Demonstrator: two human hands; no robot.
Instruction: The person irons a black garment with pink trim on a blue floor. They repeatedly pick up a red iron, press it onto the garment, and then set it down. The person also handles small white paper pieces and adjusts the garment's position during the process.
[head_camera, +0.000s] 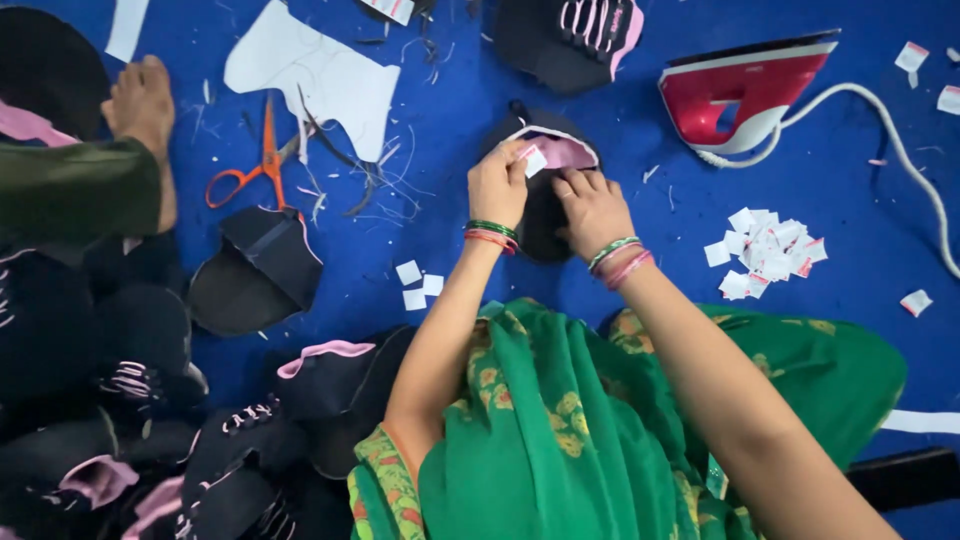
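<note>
A black shoe upper with a pink lining (553, 150) lies on the blue floor cloth (450, 110) in front of me. My left hand (498, 185) pinches a small white tag (535, 161) against the pink lining. My right hand (592, 208) presses down on the black upper just right of it, fingers curled on the fabric. Both wrists wear green and pink bangles. My green patterned garment (560, 430) covers my lap below.
A red and white iron (745, 95) with its cord sits upper right. A heap of white tags (765, 255) lies right. Orange scissors (262, 165) and a white paper pattern (315, 75) lie upper left. Black uppers pile at left (120, 400). Another person's foot (142, 105) rests far left.
</note>
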